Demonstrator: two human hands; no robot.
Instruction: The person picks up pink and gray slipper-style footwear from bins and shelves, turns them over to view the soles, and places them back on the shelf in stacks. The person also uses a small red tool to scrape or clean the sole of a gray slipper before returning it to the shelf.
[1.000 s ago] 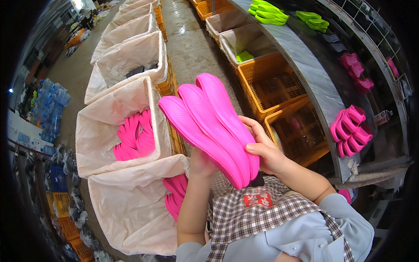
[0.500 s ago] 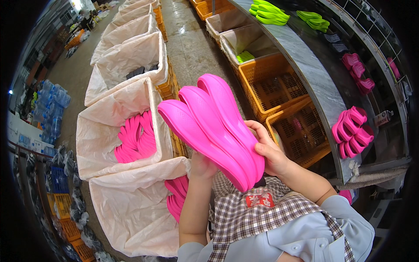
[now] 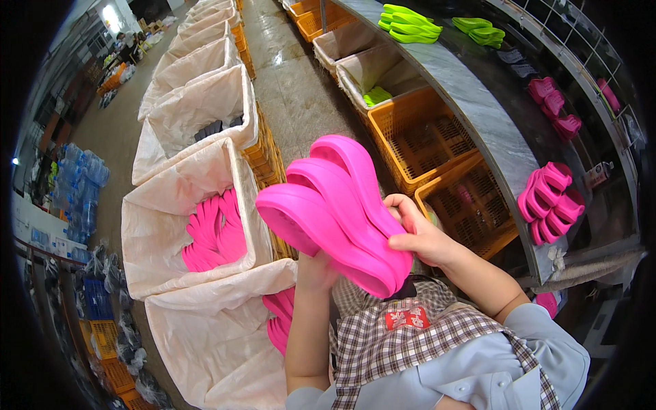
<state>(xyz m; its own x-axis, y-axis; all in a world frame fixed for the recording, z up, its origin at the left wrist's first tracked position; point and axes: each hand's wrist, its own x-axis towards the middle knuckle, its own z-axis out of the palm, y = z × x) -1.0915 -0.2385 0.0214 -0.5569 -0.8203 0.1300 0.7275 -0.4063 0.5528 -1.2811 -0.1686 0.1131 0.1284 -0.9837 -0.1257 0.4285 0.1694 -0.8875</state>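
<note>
LETTERING | brown-and-white checked apron [image 3: 379, 359]: red rectangular patch [image 3: 406, 318] on its front, bearing white characters | small labelled container [image 3: 599, 174] at far right, near the worktop [image 3: 488, 109]: print too small to read

Hot pink and lime over streaked grey

The held soles [image 3: 335, 215] are plain hot pink. The apron [image 3: 379, 362] is checked in brown and white with a red patch [image 3: 406, 318] marked in white; the shirt [image 3: 553, 342] is pale blue. Cream liners [image 3: 205, 328] meet yellow-orange crates [image 3: 417, 109]. Lime-green soles [image 3: 410, 24] brighten the streaky grey tabletop [image 3: 493, 130] at its far end, pink shoe pieces [image 3: 550, 203] its near corner.
</note>
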